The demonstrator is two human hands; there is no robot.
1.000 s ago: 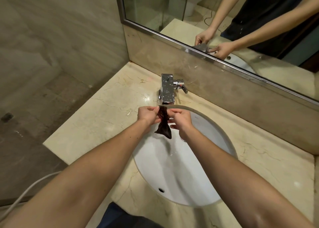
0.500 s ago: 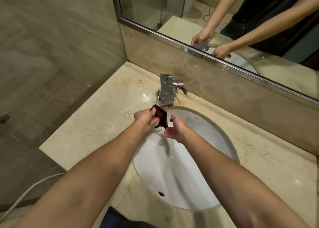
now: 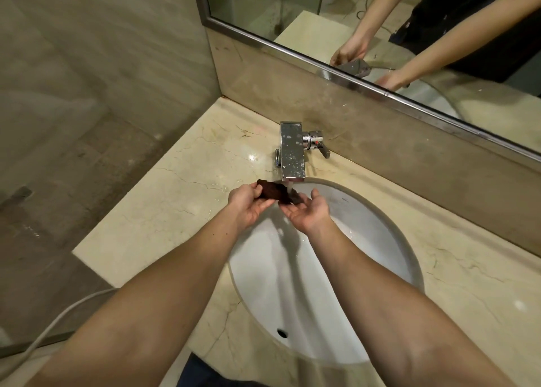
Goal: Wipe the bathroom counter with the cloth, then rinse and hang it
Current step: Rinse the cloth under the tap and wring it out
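Item: cloth [image 3: 275, 192], dark, small and bunched, held just under the spout of the faucet [image 3: 291, 152] at the far rim of the sink [image 3: 366, 240]. The left hand [image 3: 247, 206] has its grip pinched round the cloth's left end; the right hand [image 3: 310, 214] has its grip wide, palm up beneath the right end. Risks: the left end hangs over the tabletop [image 3: 175, 196], so run-off may wet the marble instead of the basin, and with one hand closed on it the soaked cloth may slip into the sink.
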